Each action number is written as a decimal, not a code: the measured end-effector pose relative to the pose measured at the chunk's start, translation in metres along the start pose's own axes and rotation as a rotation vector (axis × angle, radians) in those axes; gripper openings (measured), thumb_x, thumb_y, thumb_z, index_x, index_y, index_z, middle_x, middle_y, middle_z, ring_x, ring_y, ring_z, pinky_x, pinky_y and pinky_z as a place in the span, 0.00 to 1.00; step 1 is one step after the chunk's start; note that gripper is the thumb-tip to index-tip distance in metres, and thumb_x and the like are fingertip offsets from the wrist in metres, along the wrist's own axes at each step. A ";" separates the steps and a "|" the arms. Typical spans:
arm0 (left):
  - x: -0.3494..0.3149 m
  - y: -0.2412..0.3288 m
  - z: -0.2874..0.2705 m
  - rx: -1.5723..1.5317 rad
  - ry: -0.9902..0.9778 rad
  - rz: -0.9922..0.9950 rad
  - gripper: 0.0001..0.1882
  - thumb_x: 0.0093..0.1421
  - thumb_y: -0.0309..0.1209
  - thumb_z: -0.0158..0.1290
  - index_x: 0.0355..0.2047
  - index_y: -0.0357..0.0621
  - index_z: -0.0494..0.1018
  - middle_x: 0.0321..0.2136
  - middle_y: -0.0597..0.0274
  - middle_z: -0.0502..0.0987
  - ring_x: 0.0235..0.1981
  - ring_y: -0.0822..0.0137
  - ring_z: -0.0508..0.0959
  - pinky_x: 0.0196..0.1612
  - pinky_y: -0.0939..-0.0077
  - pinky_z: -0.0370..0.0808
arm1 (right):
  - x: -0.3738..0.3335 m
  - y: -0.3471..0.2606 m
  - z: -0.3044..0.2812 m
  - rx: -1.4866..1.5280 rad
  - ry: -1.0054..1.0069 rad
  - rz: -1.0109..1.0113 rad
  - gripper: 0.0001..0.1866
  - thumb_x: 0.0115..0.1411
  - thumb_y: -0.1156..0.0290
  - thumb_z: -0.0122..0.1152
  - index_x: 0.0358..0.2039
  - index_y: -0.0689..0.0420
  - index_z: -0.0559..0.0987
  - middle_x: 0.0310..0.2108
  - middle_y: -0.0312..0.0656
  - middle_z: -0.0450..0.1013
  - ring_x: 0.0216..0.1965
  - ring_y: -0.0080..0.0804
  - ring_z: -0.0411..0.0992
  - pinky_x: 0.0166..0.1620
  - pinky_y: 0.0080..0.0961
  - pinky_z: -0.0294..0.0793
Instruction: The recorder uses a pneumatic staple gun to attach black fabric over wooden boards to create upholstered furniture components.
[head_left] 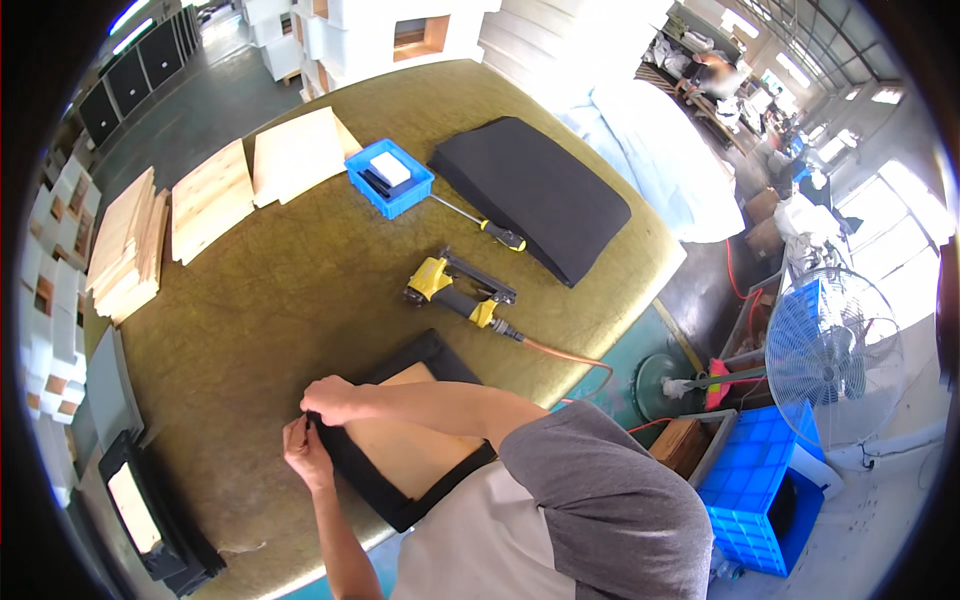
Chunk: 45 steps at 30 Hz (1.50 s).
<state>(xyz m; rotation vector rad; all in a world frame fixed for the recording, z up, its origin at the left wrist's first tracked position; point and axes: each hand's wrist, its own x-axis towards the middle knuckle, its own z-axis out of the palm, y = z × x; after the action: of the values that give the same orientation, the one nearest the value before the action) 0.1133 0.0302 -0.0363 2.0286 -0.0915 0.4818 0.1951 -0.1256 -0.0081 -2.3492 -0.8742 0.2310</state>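
A wooden board [415, 455] lies near the front of the table, its edges wrapped in black fabric [362, 487]. At its left corner my right hand [335, 398] pinches the fabric, the forearm crossing over the board. Just below, my left hand [308, 455] has its fingers closed on the same fabric corner; the fingertips are partly hidden. Beyond the board rests a yellow and black staple gun [455, 288], joined to an orange air hose [565, 352]. A screwdriver [500, 235] with a yellow and black handle lies farther back.
A blue tray [395, 205] holds a white block and dark strips. Black fabric pieces [535, 190] lie at the right on the olive table [250, 320]. Stacks of wooden boards [212, 200] line the far left edge. Covered panels [150, 510] sit at left; a fan [832, 360] stands right.
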 end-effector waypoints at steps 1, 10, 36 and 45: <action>0.002 0.009 0.000 0.062 -0.019 0.031 0.11 0.58 0.17 0.57 0.42 0.33 0.81 0.38 0.51 0.80 0.38 0.54 0.81 0.43 0.65 0.78 | 0.003 0.002 -0.004 -0.011 -0.023 0.008 0.09 0.46 0.74 0.64 0.31 0.54 0.83 0.31 0.47 0.80 0.40 0.53 0.80 0.41 0.48 0.80; -0.015 0.016 0.000 0.272 0.025 0.136 0.12 0.55 0.20 0.59 0.41 0.37 0.82 0.37 0.54 0.77 0.41 0.51 0.77 0.45 0.58 0.75 | 0.012 0.009 -0.009 0.019 -0.070 0.033 0.08 0.51 0.72 0.61 0.32 0.51 0.84 0.31 0.44 0.81 0.38 0.50 0.80 0.39 0.48 0.79; -0.062 0.032 -0.038 0.277 0.000 0.050 0.11 0.61 0.22 0.54 0.44 0.33 0.76 0.53 0.38 0.75 0.52 0.39 0.76 0.60 0.45 0.70 | -0.060 -0.037 0.036 -0.370 0.298 -0.352 0.07 0.48 0.64 0.61 0.21 0.53 0.80 0.29 0.35 0.70 0.36 0.32 0.71 0.39 0.29 0.72; -0.045 0.036 -0.029 0.589 -0.438 0.257 0.25 0.63 0.23 0.48 0.61 0.29 0.69 0.62 0.42 0.72 0.66 0.47 0.69 0.68 0.52 0.66 | -0.088 -0.026 -0.001 -0.192 0.121 -0.375 0.06 0.52 0.67 0.61 0.29 0.53 0.81 0.32 0.39 0.75 0.40 0.38 0.73 0.46 0.36 0.72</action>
<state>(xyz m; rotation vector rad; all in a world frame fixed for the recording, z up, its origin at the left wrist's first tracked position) 0.0538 0.0312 -0.0110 2.6947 -0.5351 0.2230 0.1136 -0.1668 0.0042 -2.2852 -1.2996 -0.1535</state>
